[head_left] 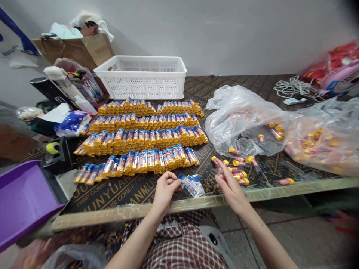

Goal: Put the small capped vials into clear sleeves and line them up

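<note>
My left hand is closed in a pinch at the left edge of a small pile of printed blue-and-silver labels. What lies between its fingertips is hidden. To the right of the pile, my right hand has a small clear tube with a yellow cap between thumb and index finger; the fingers partly cover it. Loose yellow-capped tubes with pinkish contents lie just beyond that hand. In front of me, stacked rows of yellow-ended tubes with blue-topped labels stretch across the table.
Behind the rows stands a white plastic basket. Clear plastic bags with more tubes spread over the right side. A tape dispenser and purple dustpan are at left, a pink fan far right. The table's taped front edge runs below my hands.
</note>
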### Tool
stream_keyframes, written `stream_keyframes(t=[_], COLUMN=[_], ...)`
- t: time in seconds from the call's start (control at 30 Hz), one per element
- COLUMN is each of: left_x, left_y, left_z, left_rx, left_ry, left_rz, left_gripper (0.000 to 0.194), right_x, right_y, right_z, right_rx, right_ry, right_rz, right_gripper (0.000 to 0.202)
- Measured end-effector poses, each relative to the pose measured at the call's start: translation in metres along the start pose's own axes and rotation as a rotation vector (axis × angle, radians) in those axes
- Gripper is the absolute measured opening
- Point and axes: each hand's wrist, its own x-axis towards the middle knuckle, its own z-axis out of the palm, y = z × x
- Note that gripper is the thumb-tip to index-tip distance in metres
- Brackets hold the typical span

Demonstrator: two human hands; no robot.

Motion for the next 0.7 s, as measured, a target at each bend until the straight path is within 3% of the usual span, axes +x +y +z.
stream_keyframes(t=[0.1,0.17,0.27,0.37,0.57,0.7], left_x=[-0.004,-0.007,-0.008,-0.007,-0.005,-0.004], left_y=[0.007,0.009,0.007,0.003,0.003,0.003], left_z=[-0.004,-0.007,-0.011,-0.014,-0.019,-0.02], left_rx=[-0.194,-0.262,-0.354,-0.422,-0.449,-0.454], left_ry=[0.023,0.045,0.104,0.158,0.21,0.231], left_rz=[-0.114,-0.143,-0.165,-0.166,-0.146,-0.135], left_gripper=[0.04,0.041,0.03,0.025,0.026,0.03], right_x=[-0.015,-0.022,-0.029,-0.033,-0.04,-0.042], right_y=[-0.007,-0.013,-0.025,-0.037,-0.045,-0.047], right_z=[0.017,0.026,0.036,0.04,0.044,0.047], right_rx=[0.082,0.192,0.294,0.208,0.119,0.105], right_ry=[-0.116,-0.086,0.049,0.136,0.13,0.12], right_rz=[0.077,0.126,0.148,0.053,-0.158,-0.211], right_gripper=[0.052,0.053,0.032,0.015,0.037,0.044])
